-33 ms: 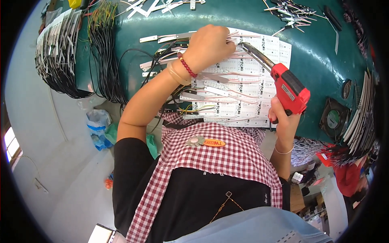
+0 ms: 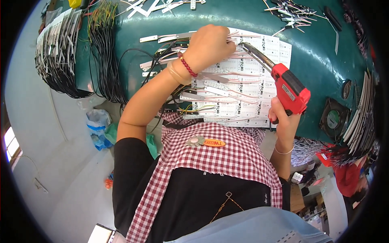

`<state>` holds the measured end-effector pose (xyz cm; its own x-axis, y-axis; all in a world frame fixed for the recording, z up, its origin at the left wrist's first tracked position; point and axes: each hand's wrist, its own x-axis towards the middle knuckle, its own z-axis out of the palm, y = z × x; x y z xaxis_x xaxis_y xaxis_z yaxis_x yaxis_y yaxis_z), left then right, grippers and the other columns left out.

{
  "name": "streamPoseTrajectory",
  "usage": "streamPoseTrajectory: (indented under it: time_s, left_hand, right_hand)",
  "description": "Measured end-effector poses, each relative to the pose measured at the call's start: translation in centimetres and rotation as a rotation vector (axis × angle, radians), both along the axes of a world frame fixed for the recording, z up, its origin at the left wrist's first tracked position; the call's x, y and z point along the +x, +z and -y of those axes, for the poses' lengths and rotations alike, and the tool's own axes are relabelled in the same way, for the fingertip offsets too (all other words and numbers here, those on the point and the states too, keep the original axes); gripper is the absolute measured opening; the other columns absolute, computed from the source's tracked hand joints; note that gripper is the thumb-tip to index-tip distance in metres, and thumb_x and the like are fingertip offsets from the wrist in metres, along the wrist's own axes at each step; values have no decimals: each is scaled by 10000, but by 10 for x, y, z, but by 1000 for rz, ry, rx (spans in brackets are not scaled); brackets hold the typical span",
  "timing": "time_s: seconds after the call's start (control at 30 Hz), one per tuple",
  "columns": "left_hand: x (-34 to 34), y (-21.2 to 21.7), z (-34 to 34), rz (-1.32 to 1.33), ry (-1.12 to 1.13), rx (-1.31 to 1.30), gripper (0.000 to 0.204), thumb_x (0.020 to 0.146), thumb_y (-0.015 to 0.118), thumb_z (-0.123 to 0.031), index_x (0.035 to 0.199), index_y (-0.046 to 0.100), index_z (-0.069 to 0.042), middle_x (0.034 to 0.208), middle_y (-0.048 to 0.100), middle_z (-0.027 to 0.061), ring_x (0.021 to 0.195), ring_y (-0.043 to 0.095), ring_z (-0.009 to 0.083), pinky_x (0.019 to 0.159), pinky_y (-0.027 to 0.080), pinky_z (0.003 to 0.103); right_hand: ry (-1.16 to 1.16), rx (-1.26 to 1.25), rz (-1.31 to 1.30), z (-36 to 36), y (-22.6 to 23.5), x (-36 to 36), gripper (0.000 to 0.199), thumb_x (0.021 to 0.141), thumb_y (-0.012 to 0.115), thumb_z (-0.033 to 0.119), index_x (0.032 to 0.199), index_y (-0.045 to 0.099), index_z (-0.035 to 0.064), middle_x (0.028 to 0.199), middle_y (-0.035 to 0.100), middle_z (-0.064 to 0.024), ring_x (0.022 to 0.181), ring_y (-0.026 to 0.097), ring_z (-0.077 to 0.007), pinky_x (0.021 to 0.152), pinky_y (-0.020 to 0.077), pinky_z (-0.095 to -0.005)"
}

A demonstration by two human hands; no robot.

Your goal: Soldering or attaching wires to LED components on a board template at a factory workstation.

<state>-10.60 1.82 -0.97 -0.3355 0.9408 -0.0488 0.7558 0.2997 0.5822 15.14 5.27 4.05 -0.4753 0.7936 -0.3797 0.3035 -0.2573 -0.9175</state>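
Note:
My left hand (image 2: 210, 44) reaches over a sheet of white circuit strips (image 2: 247, 91) lying on the green table (image 2: 316, 48). Its fingers are pinched on thin pale wires (image 2: 233, 38) at the far edge of the strips. My right hand (image 2: 283, 119) grips the handle of a red soldering gun (image 2: 289, 87). The gun's metal tip (image 2: 247, 47) points up and left and ends right beside my left fingertips. A red bead bracelet sits on my left wrist.
Bundles of black wires (image 2: 101, 60) and white strips (image 2: 52, 48) hang over the table's left edge. Loose strips and cut pieces lie along the far side. A small black fan (image 2: 334, 117) sits at the right, and blue plastic bags (image 2: 97, 125) lie on the floor.

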Motion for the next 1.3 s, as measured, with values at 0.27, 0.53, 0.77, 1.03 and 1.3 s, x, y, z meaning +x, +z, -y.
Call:
streamPoseTrajectory:
  time_s: [0.27, 0.53, 0.77, 1.03, 1.3]
  left_hand:
    - [0, 10, -3, -64, -15, -105, 245, 728, 583, -214, 708, 620, 27, 657, 591, 228, 641, 588, 394, 611, 484, 448]
    - [0, 10, -3, -103, -34, -55, 225, 686, 580, -194, 628, 630, 17, 617, 591, 213, 612, 603, 372, 585, 498, 446]
    - [-1, 10, -4, -79, -34, -75, 235, 718, 582, -206, 700, 622, 24, 647, 587, 225, 625, 584, 392, 600, 486, 445]
    - [-2, 13, -6, -88, -49, -87, 212, 677, 590, -180, 644, 633, 25, 650, 597, 223, 642, 602, 382, 608, 499, 454]
    - [-4, 17, -9, -98, -107, -144, 210, 681, 596, -184, 663, 639, 20, 709, 612, 227, 688, 608, 383, 644, 502, 452]
  right_hand:
    - [-35, -20, -22, 1, 6, -3, 210, 842, 551, 46, 1024, 524, -55, 540, 463, -2, 430, 396, -65, 433, 349, -222]
    - [-79, -49, -28, 3, 8, -8, 186, 832, 559, 42, 992, 527, -48, 543, 465, -13, 423, 398, -71, 429, 353, -225]
    - [-30, -46, 6, 1, 5, -5, 175, 837, 561, 45, 985, 527, -42, 545, 464, -13, 423, 403, -74, 431, 356, -225]
    - [-80, -66, -44, 4, 8, -8, 182, 841, 561, 57, 989, 521, -41, 548, 464, -10, 427, 405, -68, 428, 354, -223]
    - [-96, -122, -102, 6, 3, -2, 92, 833, 598, 42, 883, 549, -17, 582, 506, -21, 433, 456, -80, 423, 369, -226]
